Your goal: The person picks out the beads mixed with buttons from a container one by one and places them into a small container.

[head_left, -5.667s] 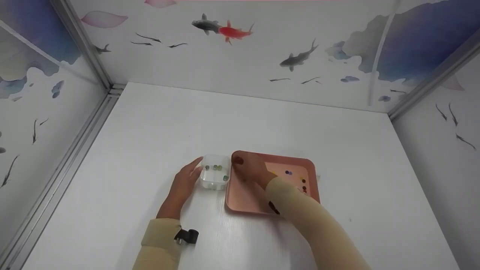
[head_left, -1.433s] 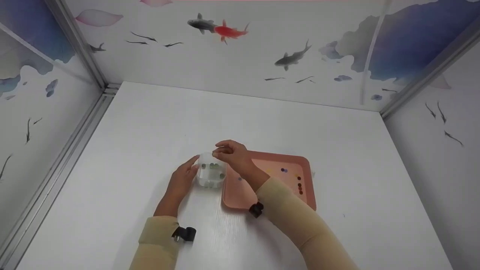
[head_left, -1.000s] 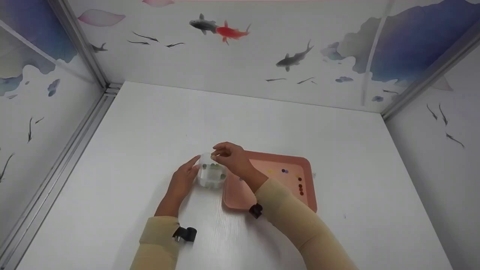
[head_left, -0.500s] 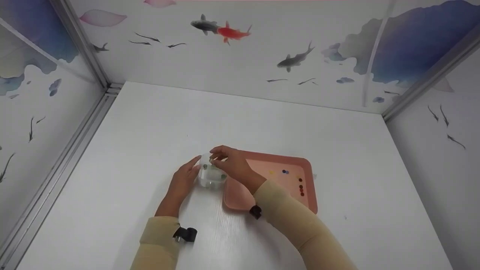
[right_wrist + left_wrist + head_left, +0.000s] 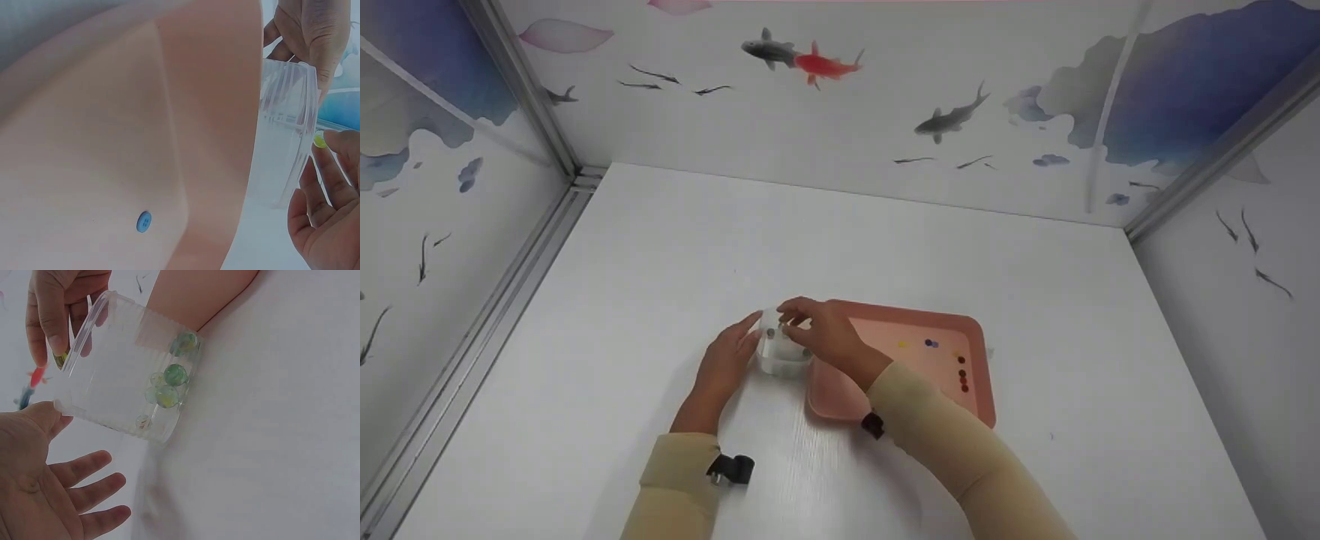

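Observation:
My left hand (image 5: pixel 727 361) holds a clear plastic box (image 5: pixel 784 367) by its left side. In the left wrist view its thumb and a finger pinch the rim, and the other fingers spread straight. Several green glass marbles (image 5: pixel 167 396) lie in the box. My right hand (image 5: pixel 831 331) is at the box's opening. It pinches a yellow-green marble (image 5: pixel 320 139) between thumb and fingertip, right at the rim; in the head view the fingers mostly cover this marble. To the right, under my right forearm, lies a pink tray (image 5: pixel 840 409).
In the tray lie dark red buttons (image 5: pixel 963 375) in a row, dark and light blue buttons (image 5: pixel 930 343) and a yellow piece (image 5: pixel 903 344). The right wrist view shows a blue button (image 5: pixel 144 221) in it. A white table (image 5: pixel 810 232) stretches to the printed walls.
My right hand has come from the tray's far left corner to the box, then sunk lower over its opening with the marble. My left hand keeps its grip on the box.

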Demonstrator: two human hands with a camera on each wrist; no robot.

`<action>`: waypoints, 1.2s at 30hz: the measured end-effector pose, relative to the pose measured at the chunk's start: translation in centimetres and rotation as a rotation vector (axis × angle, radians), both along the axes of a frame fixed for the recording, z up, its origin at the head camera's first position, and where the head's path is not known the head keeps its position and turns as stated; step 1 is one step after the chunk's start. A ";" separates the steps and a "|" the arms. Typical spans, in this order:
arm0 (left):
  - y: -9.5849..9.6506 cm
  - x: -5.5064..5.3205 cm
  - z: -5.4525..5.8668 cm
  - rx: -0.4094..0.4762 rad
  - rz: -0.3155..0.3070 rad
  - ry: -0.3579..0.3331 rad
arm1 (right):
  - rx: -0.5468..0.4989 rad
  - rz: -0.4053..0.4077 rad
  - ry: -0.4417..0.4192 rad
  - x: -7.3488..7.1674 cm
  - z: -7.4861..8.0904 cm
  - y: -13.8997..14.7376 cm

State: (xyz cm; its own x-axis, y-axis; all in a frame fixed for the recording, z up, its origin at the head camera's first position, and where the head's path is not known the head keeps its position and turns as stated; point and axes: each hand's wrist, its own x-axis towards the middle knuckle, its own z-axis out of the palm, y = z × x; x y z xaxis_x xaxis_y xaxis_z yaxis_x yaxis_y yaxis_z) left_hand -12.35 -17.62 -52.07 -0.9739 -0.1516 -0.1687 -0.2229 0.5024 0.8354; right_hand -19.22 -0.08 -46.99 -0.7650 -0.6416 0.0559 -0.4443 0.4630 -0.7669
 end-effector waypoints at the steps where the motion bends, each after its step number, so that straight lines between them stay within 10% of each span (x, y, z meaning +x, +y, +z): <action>1: 0.0 0.0 0.0 -0.005 -0.001 0.000 | 0.009 -0.001 0.006 0.0 0.0 0.0; 36: 0.2 0.5 0.6 -0.063 -0.021 0.053 | 0.204 0.012 0.214 0.4 0.5 1.1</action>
State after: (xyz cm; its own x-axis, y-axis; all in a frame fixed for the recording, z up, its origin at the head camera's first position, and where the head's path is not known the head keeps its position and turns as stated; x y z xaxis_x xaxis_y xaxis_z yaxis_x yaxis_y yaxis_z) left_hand -11.81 -17.46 -51.49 -0.9843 -0.1395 -0.1080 -0.1683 0.5587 0.8121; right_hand -18.82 1.00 -46.49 -0.7423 -0.6649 0.0837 -0.5919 0.5920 -0.5470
